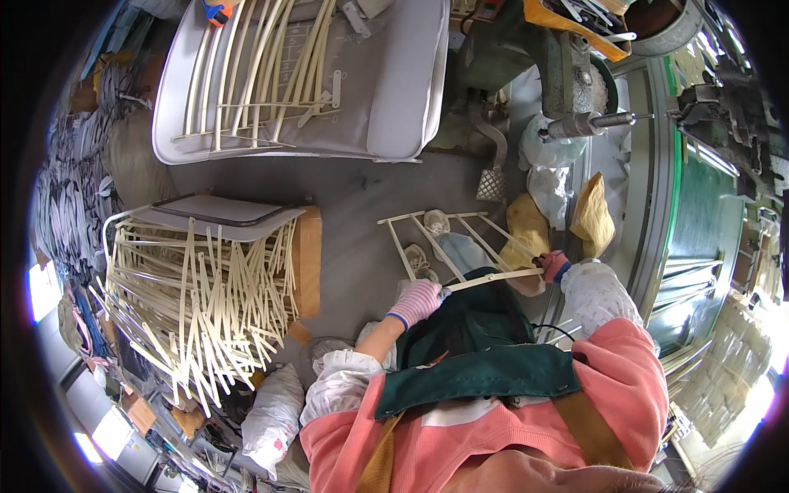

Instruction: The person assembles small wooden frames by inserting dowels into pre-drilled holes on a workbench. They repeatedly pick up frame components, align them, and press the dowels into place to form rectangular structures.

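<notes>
A cream-coloured slatted frame (493, 278) with several thin parallel bars spans the space above my lap and feet. My left hand (417, 301), in a pink-and-white striped work glove, is closed around the near rail's left end. At the rail's right end, my right hand (555, 266), in a reddish glove with a blue cuff, grips it with bent fingers. A small round spot, perhaps a rivet, shows on the rail between my hands. The frame's far rail (403, 218) lies over my shoe and points away from me.
On the left, a large pile of loose cream strips (197, 304) rests beside a cardboard box (308, 263). Assembled slatted frames lie on a pale padded surface (403, 99) ahead. A machine with a foot pedal (491, 182) and protruding spindle (608, 122) stands front right, near yellow bags (593, 218).
</notes>
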`<state>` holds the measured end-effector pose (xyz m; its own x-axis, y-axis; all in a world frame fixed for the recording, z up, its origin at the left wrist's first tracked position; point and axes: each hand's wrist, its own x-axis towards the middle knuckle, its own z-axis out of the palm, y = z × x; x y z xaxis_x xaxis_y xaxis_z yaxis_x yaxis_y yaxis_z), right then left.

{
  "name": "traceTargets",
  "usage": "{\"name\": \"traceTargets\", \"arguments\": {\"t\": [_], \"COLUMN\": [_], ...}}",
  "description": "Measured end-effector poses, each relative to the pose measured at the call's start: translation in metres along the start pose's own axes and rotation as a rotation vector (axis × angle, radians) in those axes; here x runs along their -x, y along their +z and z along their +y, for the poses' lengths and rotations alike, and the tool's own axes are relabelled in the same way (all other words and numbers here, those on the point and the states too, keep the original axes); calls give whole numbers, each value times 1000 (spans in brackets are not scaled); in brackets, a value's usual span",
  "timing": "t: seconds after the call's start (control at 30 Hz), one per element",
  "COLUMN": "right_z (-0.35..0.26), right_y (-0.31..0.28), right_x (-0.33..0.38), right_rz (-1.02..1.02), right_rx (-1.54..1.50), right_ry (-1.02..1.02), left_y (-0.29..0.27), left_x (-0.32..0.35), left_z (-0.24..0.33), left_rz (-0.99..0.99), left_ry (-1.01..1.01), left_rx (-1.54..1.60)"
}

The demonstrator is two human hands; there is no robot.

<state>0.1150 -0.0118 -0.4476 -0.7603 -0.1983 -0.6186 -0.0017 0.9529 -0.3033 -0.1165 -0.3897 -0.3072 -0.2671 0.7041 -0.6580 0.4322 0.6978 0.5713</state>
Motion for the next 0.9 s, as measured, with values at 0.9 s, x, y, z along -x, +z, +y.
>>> {"name": "traceTargets", "arguments": {"t": [0.9], "right_z": [-245], "right_y": [-217], "right_x": [23], "right_rz": [421], "right_rx": [-576], "right_ry": [228], "left_y": [36], "left_x": [96], "left_z": [-105], "left_rz": [1477], "left_ry": [-531], "left_rx": [269]}}
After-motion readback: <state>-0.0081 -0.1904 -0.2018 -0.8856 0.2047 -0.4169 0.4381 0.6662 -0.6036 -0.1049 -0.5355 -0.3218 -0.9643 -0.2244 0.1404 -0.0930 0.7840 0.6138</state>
